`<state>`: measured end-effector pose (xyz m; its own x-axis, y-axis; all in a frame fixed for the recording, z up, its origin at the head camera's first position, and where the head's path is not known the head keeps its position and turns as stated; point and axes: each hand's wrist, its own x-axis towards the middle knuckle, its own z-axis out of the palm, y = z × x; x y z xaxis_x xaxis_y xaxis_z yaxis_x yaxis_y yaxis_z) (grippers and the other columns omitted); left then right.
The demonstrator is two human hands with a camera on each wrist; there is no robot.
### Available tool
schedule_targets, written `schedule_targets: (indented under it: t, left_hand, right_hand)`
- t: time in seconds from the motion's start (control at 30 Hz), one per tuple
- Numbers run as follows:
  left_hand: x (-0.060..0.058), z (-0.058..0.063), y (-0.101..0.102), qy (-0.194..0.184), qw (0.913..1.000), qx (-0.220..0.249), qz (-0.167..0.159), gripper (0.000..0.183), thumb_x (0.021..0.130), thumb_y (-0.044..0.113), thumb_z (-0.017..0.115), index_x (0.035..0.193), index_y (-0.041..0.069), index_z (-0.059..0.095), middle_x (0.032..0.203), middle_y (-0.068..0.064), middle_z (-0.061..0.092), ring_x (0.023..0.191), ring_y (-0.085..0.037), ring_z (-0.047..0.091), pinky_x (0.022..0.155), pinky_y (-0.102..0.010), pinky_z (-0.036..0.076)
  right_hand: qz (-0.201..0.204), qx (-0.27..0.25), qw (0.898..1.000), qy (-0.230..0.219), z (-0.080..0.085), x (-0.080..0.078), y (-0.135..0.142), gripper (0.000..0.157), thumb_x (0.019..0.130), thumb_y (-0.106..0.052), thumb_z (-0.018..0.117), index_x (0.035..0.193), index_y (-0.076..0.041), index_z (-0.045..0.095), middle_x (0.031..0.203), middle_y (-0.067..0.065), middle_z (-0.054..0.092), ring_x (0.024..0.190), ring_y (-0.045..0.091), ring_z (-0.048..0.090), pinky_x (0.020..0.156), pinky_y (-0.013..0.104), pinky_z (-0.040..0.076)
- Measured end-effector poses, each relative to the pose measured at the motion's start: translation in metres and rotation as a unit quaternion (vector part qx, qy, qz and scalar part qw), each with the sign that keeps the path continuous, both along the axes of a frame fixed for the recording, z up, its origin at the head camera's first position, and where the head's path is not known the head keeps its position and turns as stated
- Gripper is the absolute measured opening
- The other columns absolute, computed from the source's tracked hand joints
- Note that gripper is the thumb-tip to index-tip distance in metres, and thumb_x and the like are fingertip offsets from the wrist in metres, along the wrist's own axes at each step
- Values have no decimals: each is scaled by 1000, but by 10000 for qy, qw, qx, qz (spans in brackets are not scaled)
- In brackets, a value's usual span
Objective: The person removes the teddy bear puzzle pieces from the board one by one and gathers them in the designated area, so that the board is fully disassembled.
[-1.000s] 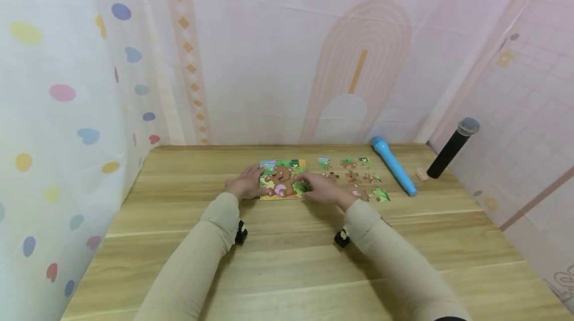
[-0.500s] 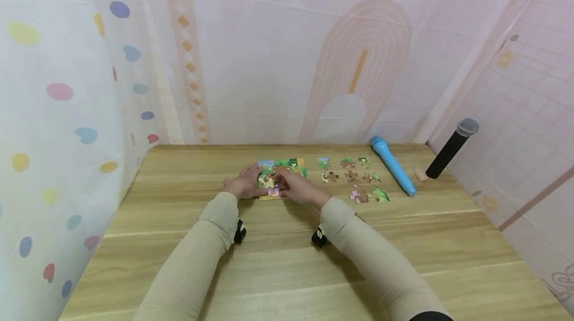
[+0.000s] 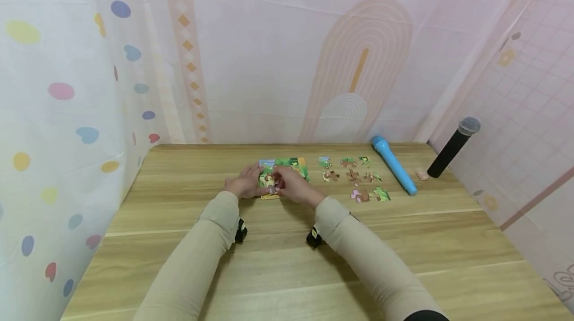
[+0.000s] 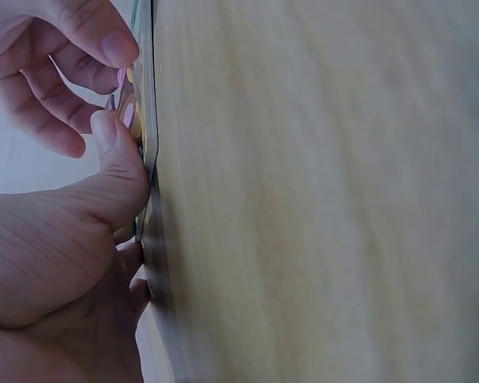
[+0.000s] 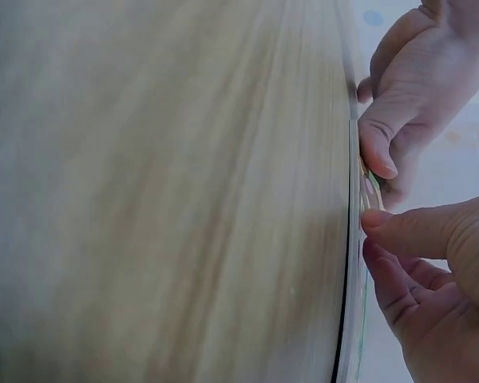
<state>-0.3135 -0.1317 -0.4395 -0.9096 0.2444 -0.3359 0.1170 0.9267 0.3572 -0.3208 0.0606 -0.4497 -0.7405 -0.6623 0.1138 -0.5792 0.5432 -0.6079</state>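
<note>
A jigsaw board point(image 3: 299, 163) with a bear picture lies near the back of the wooden table. My left hand point(image 3: 244, 182) rests over its left side, thumb point(image 4: 118, 148) pressing on the top and fingers along the edge. My right hand point(image 3: 296, 186) is over the board's middle and covers much of the bear. Between its thumb and fingertips it pinches a puzzle piece point(image 4: 127, 110), pink and brown, tilted up close above the board. The left thumb tip is right beside this piece. Several loose puzzle pieces point(image 3: 353, 176) lie spread in rows to the board's right.
Right of the loose pieces lies a blue microphone point(image 3: 394, 165). Farther right a black microphone point(image 3: 453, 147) stands near the table's right edge, with a small pinkish object point(image 3: 421, 175) beside it. Patterned curtains point(image 3: 251, 62) hang behind the table and along its sides.
My right hand has moved left from beside the loose pieces to over the board, bringing a piece from the front row. My left hand has stayed on the board.
</note>
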Motion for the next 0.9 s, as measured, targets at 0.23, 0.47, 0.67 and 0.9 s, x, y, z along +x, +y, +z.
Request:
schedule_targets:
  t: [0.23, 0.47, 0.67, 0.9]
  left_hand:
    - [-7, -12, 0, -227, 9997, -63, 118, 85, 103, 47, 55, 165, 15, 6, 171, -5, -8, 156, -27, -6, 111, -78, 8]
    - [-13, -22, -2, -183, 9996, 7, 197, 86, 102, 46, 58, 165, 15, 8, 171, -5, -8, 156, -28, -6, 110, -80, 7]
    - [-14, -23, -2, -201, 9997, -11, 162, 86, 102, 46, 58, 165, 14, 8, 171, -4, -8, 156, -28, -5, 109, -80, 7]
    - [-14, -19, 0, -173, 9997, 55, 189, 88, 101, 47, 60, 165, 14, 8, 171, -4, -8, 156, -28, -5, 110, -80, 5]
  right_hand:
    - [-346, -137, 9989, -286, 2, 2, 7, 46, 90, 14, 67, 134, 6, 54, 121, 17, 61, 98, 24, 64, 80, 26, 55]
    - [-538, -319, 9966, -534, 7, 5, 20, 51, 92, 17, 60, 140, 4, 52, 124, 15, 61, 103, 24, 64, 83, 29, 56]
    - [-757, -167, 9960, -439, 15, 8, 36, 40, 93, 13, 64, 130, 1, 57, 119, 12, 63, 99, 23, 65, 78, 29, 57]
    - [-1109, -315, 9919, -540, 22, 9, 60, 40, 93, 9, 67, 130, 3, 53, 122, 13, 60, 100, 24, 64, 76, 29, 56]
